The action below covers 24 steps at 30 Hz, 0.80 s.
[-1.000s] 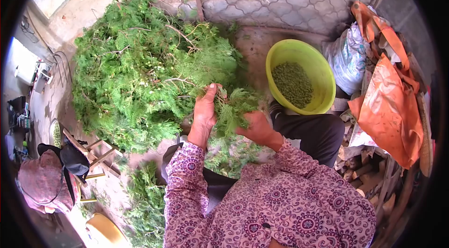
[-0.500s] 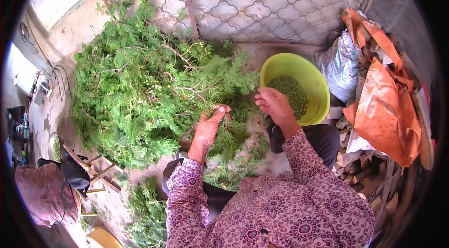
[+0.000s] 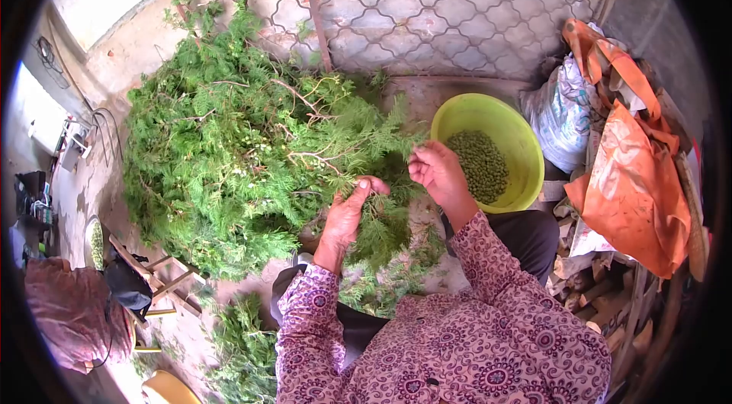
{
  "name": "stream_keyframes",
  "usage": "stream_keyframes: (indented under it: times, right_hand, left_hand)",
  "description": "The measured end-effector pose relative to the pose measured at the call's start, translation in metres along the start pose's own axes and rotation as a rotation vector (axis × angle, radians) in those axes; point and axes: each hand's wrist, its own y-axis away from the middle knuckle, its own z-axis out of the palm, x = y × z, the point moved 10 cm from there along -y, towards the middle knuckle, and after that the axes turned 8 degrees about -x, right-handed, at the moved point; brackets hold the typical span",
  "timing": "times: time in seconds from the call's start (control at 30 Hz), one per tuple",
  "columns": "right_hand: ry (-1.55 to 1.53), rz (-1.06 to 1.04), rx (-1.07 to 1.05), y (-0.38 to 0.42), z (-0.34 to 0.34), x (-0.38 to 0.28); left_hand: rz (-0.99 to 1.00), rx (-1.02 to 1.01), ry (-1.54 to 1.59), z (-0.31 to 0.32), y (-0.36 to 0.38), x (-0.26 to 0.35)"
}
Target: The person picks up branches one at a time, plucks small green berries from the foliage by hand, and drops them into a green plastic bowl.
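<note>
My left hand [image 3: 347,217] is closed around a leafy green branch [image 3: 381,225] at the near right side of a big heap of cut evergreen branches [image 3: 213,152]. Just right of it, my right hand [image 3: 441,175] has its fingertips pinched together by the feathery tips of the foliage. Whatever sits in that pinch is too small to name. Beside the right hand stands a yellow-green plastic basin [image 3: 526,137], with many small round green berries or cones [image 3: 479,168] in its bottom.
A metal lattice gate [image 3: 427,8] closes off the back. On the right are a white woven sack [image 3: 560,118], an orange plastic sheet [image 3: 633,190] and stacked firewood [image 3: 602,293]. More cut greenery [image 3: 244,343] lies on the floor near a wooden stool [image 3: 164,278] at left.
My right hand has moved left, away from the basin and toward the foliage, and its fingers have drawn together. My left hand keeps its hold on the branch. The view has shifted slightly.
</note>
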Motion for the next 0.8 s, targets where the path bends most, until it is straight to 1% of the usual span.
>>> stream_keyframes:
  times: [0.03, 0.1, 0.13, 0.17, 0.23, 0.27, 0.3, 0.37, 0.4, 0.43, 0.47, 0.5, 0.53, 0.57, 0.6, 0.63, 0.67, 0.7, 0.77, 0.8]
  right_hand:
    - [0.000, 0.002, -0.001, 0.003, 0.001, 0.002]
    - [0.300, 0.135, -0.109, 0.013, 0.013, 0.018]
    - [0.391, 0.116, -0.150, 0.020, 0.022, 0.019]
    - [0.389, 0.118, -0.147, 0.024, 0.022, 0.027]
    - [0.502, 0.109, -0.255, 0.030, 0.028, 0.048]
    - [0.719, -0.010, -0.161, 0.033, 0.026, 0.039]
    - [0.716, -0.007, -0.159, 0.034, 0.025, 0.038]
    - [0.641, 0.217, -0.331, 0.038, 0.036, 0.053]
    - [0.639, 0.221, -0.328, 0.037, 0.036, 0.052]
    - [0.762, 0.095, -0.378, 0.035, 0.044, 0.042]
    - [0.883, -0.033, -0.428, 0.036, 0.055, 0.032]
    - [0.882, -0.026, -0.430, 0.037, 0.058, 0.029]
    - [0.795, 0.110, -0.467, 0.039, 0.060, 0.036]
    - [0.703, 0.245, -0.500, 0.042, 0.062, 0.046]
    - [0.699, 0.249, -0.500, 0.040, 0.057, 0.047]
    - [0.349, 0.343, -0.617, 0.045, 0.060, 0.055]
    - [-0.006, 0.427, -0.718, 0.053, 0.068, 0.059]
    - [-0.008, 0.432, -0.718, 0.055, 0.064, 0.063]
    - [-0.371, 0.338, -0.569, 0.052, 0.054, 0.057]
    - [-0.385, 0.325, -0.453, 0.049, 0.042, 0.059]
  left_hand:
    - [0.000, 0.002, 0.000, -0.001, 0.000, 0.000]
    - [0.113, -0.001, 0.095, -0.003, 0.000, 0.006]
    - [0.144, -0.020, 0.108, -0.006, -0.002, 0.005]
    - [0.140, -0.020, 0.109, -0.007, -0.001, 0.004]
    - [0.113, -0.056, 0.119, -0.006, 0.002, 0.000]
    - [0.061, -0.099, 0.187, -0.005, 0.001, -0.006]
    - [0.057, -0.098, 0.188, -0.007, 0.002, -0.008]
    - [0.064, -0.020, 0.156, -0.014, 0.005, -0.007]
    - [0.101, 0.010, 0.076, -0.016, 0.006, -0.001]
    - [0.097, 0.012, 0.079, -0.015, 0.006, -0.003]
    - [-0.030, 0.067, 0.216, -0.019, 0.007, -0.019]
    - [-0.156, 0.123, 0.353, -0.021, 0.011, -0.036]
    - [-0.163, 0.085, 0.445, -0.019, 0.008, -0.041]
    - [-0.168, 0.091, 0.447, -0.017, 0.011, -0.037]
    - [-0.118, -0.037, 0.550, -0.002, 0.012, -0.025]
    - [-0.066, -0.166, 0.651, 0.014, 0.014, -0.011]
    - [-0.026, -0.095, 0.709, 0.014, 0.018, 0.001]
    - [-0.027, -0.090, 0.712, 0.010, 0.015, -0.002]
    - [0.129, -0.132, 0.899, -0.004, 0.007, 0.007]
    - [0.203, -0.086, 0.744, -0.014, 0.007, 0.014]
